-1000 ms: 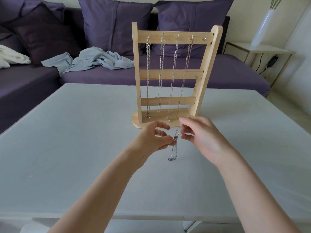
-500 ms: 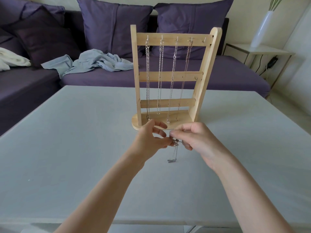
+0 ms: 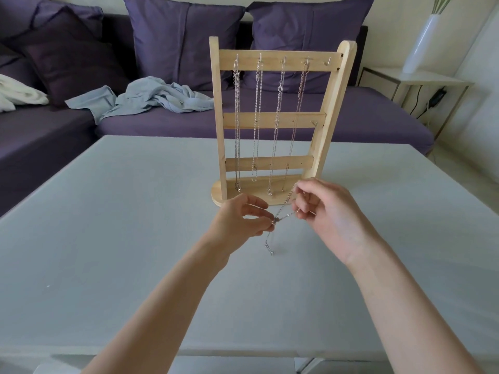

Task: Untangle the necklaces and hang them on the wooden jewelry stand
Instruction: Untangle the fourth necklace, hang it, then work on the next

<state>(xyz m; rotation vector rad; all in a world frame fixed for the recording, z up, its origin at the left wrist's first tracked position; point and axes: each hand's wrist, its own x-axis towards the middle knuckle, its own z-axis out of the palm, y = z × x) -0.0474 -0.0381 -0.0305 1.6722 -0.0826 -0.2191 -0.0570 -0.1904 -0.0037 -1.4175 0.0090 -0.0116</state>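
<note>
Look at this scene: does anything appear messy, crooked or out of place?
Yes. A pale blue garment lies crumpled on the purple sofa behind the table. The wooden stand is upright, its four hung chains straight; the fifth top hook is bare.

Soft even daylight, brighter far right; faint shadows on the pale grey rectangular table (image 3: pixel 108 238); wide-angle bending at edges; slightly soft focus overall.

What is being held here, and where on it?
A thin necklace chain: left hand pinches its clasp area, right hand pinches the strands further along.
</note>
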